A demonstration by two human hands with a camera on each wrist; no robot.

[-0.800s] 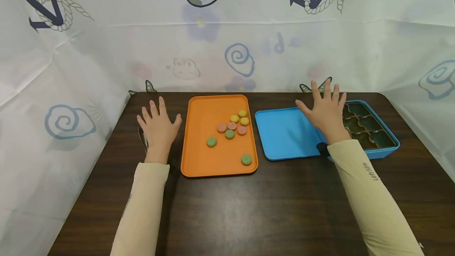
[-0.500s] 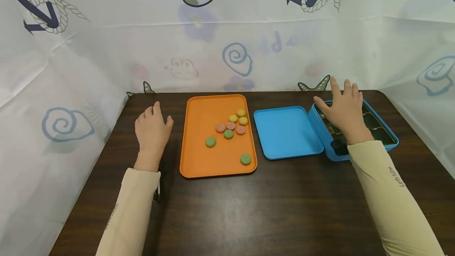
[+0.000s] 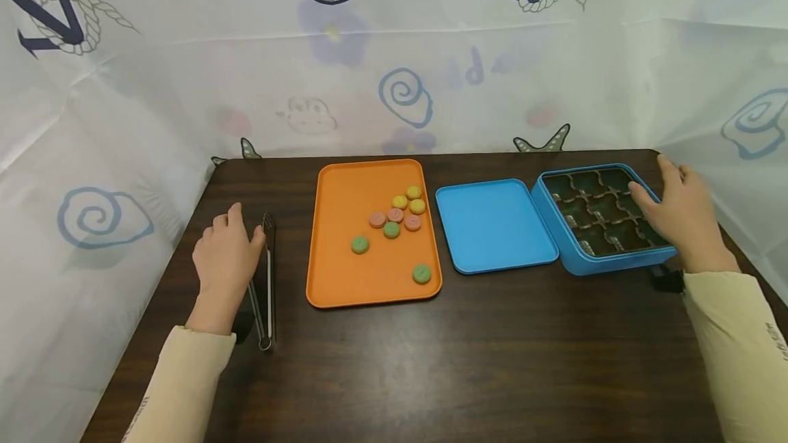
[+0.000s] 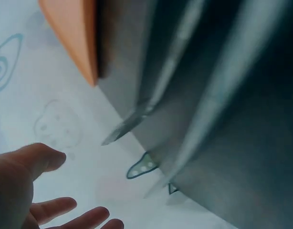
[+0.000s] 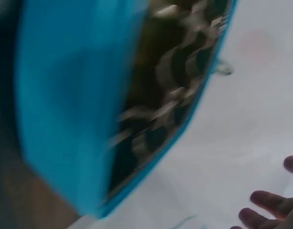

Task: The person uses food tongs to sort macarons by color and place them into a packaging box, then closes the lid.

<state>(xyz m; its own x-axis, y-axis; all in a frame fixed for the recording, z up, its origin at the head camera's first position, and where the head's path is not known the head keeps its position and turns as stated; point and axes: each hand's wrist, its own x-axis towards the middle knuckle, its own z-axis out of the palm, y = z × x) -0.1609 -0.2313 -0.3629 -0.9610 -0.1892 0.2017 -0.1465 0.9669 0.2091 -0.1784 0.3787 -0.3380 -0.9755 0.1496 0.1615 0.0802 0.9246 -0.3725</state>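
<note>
My left hand (image 3: 223,262) hovers left of a pair of metal tongs (image 3: 269,292) lying lengthwise on the table, fingers loose and holding nothing. In the left wrist view the thumb and fingertips of that hand (image 4: 22,179) stand apart from the tongs' two long arms (image 4: 177,47). Over at the right, my right hand (image 3: 686,217) is relaxed and empty, with its thumb over the right rim of a blue box (image 3: 606,264). Inside the box is a dark insert (image 3: 606,210) with several wavy-walled compartments. The right wrist view shows the box wall (image 5: 65,90) blurred, fingertips (image 5: 270,202) beyond it.
An orange tray (image 3: 345,279) bears small round button-like pieces: three yellow (image 3: 417,206), three pink (image 3: 395,215) and three green (image 3: 360,245). Between tray and box lies a flat blue lid-like tray (image 3: 495,224). A printed white curtain (image 3: 258,74) hangs behind the dark table (image 3: 400,374).
My left hand has moved left and nearer, uncovering the tongs, its fingers looser. My right hand has moved right across the box to its far side, revealing the compartments. The view has shifted slightly.
</note>
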